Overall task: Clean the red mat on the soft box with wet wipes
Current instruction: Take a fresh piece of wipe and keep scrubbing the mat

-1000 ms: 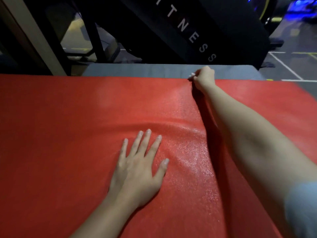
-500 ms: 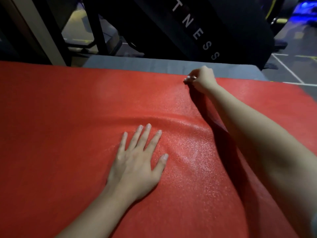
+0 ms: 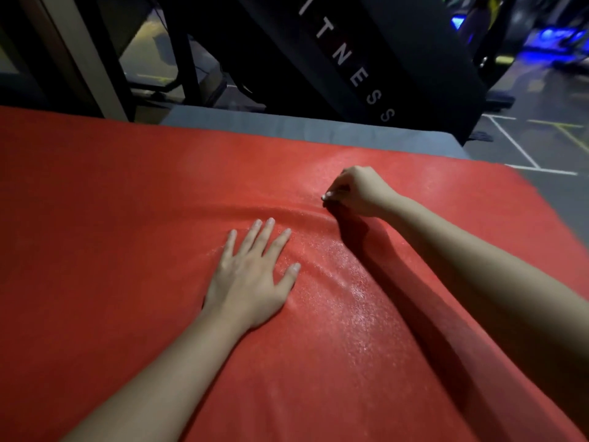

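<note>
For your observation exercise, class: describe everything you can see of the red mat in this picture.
The red mat lies flat and fills most of the view, with a finely pebbled, foam-like surface. A shallow ridge wrinkles it beyond the left hand, which presses flat on it, fingers spread. A glistening, seemingly wet streak runs from the right hand toward the viewer. That hand is closed and pressed to the mat; what it holds is hidden. Grey padding shows past the far edge.

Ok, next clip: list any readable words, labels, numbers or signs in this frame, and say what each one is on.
"ITNESS" in white capitals on the slanted black panel beyond the red textured mat; the start of the word is cut off by the frame's top edge.
No readable text on the mat, the grey padded edge or the floor, which shows only painted lines.
</note>
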A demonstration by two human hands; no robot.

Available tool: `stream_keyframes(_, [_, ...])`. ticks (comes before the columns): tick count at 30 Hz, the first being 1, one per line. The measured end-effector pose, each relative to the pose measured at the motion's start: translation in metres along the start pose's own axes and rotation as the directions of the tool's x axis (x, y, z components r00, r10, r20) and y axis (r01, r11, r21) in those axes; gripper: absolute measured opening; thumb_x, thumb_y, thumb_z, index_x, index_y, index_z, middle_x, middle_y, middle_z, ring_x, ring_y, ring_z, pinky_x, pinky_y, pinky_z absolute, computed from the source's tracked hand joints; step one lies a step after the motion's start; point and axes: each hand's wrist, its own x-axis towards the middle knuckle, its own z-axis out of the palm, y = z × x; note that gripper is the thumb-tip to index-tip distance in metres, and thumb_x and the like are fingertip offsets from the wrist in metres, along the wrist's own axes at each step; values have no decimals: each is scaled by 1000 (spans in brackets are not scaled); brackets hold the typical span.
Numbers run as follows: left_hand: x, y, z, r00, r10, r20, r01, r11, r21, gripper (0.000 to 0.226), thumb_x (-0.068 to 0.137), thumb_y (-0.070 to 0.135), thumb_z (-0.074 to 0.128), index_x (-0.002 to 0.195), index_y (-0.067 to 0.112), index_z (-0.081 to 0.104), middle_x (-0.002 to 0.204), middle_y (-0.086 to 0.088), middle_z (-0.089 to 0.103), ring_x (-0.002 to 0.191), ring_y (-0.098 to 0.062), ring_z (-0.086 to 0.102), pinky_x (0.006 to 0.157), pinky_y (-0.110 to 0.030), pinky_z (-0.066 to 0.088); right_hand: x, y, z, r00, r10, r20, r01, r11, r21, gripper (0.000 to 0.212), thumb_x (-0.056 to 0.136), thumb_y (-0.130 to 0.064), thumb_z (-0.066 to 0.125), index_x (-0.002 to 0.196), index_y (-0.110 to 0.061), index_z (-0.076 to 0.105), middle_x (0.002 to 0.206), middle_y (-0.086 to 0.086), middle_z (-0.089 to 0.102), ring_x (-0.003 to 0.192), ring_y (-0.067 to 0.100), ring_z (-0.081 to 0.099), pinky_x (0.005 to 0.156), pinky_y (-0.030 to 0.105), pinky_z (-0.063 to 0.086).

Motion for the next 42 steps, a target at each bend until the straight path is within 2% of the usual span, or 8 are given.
stream_keyframes(5, [-1,1,0,1000,1,-14,-1,1000,-10,73,97,69,10,163,37,8,171,7,-1,156,-9,-7,127,-47,-1,-15,-12,5,973,218,-79,-198,959,200,16,84,-30,76,93,-17,78,93,3,75,81,11,62,68,19,37])
stream_keyframes(9, [-2,0,2,994,8,-106,-12,1000,-29,77,98,65,15,163,31,-4,171,4,-7,156,-11,-14,128,-48,0,-67,-31,11,992,105,-66,-89,974,207,17,82,-33,77,90,-19,79,85,-1,71,74,9,57,64,22,35])
stream_keyframes(13, [0,0,4,996,-1,-89,-1,1000,-13,75,97,65,12,163,33,2,172,2,-2,157,-13,-11,127,-50,-1,-108,-34,14,999,38,-26,-32,976,216,12,83,-34,76,90,-26,80,85,-6,66,76,10,60,70,26,44])
stream_keyframes(20, [1,-2,4,998,-15,-56,12,999,-43,75,95,67,12,162,35,19,171,2,10,158,-14,1,127,-49,0,-113,-52,23,979,141,-149,-106,969,224,10,86,-24,73,88,-17,79,88,3,62,80,19,61,70,19,34])
stream_keyframes(26, [3,-2,5,998,-15,-53,13,999,-30,71,98,65,17,162,34,17,171,2,9,158,-14,1,127,-49,0,-190,-69,20,996,61,-66,-43,970,239,10,89,-29,69,90,-23,78,88,-3,61,80,13,59,73,25,45])
stream_keyframes(33, [4,0,-2,999,-29,14,29,1000,1,68,102,63,22,163,35,13,172,3,3,158,-13,-3,127,-50,-2,-185,-81,25,966,211,-147,-166,949,270,12,90,-24,69,91,-16,77,90,2,61,84,20,60,70,26,38])
stream_keyframes(39, [-33,9,-20,1000,3,1,-3,999,-54,53,107,46,32,160,38,26,171,0,13,157,-19,12,127,-50,5,-239,-111,3,995,90,44,-97,974,205,16,89,-35,70,91,-22,78,88,-1,64,79,15,60,68,23,41])
stream_keyframes(42, [-60,11,-31,999,38,22,-38,999,16,53,107,41,35,159,37,28,170,-2,16,155,-23,20,126,-50,11,-256,-124,-7,993,16,120,-36,986,162,23,88,-39,70,95,-19,78,89,0,69,76,10,58,66,20,39])
